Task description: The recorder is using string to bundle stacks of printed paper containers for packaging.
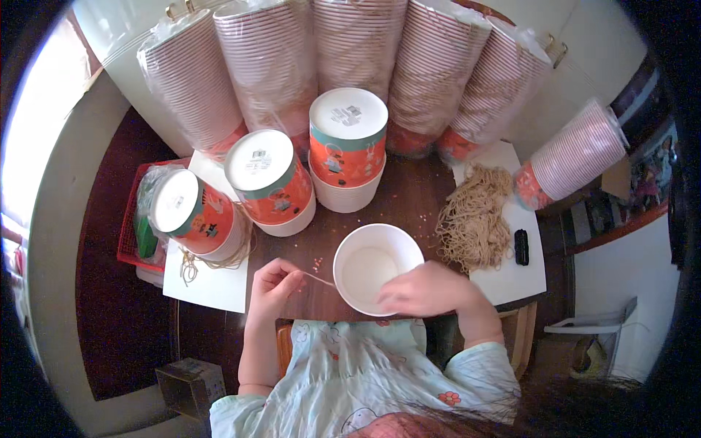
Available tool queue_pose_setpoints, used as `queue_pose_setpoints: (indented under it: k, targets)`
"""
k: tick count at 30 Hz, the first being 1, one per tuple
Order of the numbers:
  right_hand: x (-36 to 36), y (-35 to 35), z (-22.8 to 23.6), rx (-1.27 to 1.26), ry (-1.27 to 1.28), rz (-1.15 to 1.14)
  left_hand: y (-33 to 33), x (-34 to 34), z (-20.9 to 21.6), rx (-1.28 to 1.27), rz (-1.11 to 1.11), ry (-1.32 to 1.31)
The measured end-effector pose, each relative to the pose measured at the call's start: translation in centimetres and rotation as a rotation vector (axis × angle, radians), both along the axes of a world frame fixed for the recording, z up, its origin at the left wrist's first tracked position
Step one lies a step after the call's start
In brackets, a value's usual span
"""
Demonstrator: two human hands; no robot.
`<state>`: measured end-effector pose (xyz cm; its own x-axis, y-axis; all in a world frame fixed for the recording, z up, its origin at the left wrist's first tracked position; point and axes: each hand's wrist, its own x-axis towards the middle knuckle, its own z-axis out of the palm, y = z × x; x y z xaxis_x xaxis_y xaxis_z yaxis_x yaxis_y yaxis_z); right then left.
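Observation:
A white paper bucket (369, 263) stands mouth up in front of me near the table's front edge. Just left of it, my left hand (273, 289) pinches a thin tan string (318, 279) that runs taut to the bucket's left side. My right hand (429, 290) is over the bucket's right front rim, its fingers reaching inside. Motion smears those fingers, so their grip is unclear. A tangled pile of tan strings (478, 215) lies on white paper beyond the right hand.
Upside-down orange-and-green paper buckets (349, 150) stand in short stacks at left and centre. Tall plastic-wrapped bucket stacks (266, 62) line the back, with another stack (573, 153) at right. A red basket (131, 233) sits far left. A black object (521, 247) lies on the right paper.

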<state>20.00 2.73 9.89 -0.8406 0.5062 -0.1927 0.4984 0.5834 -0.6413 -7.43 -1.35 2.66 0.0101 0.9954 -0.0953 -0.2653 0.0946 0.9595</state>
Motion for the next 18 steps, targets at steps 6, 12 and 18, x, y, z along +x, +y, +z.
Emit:
queue_pose_setpoints:
  k: [6, 12, 18]
  targets:
    - [8.5, 2.6, 2.6, 0.114, -0.143, -0.851, 0.4, 0.3, 0.7, 0.03, -0.025, 0.011]
    - [8.5, 2.7, 0.5, 0.499, -0.361, -0.685, 1.1, 2.5, 1.2, 0.265, -0.114, 0.521]
    - [-2.6, 2.2, -2.9, -0.01, 0.513, -0.185, 1.9, 4.3, 2.3, 0.39, -0.17, 0.669]
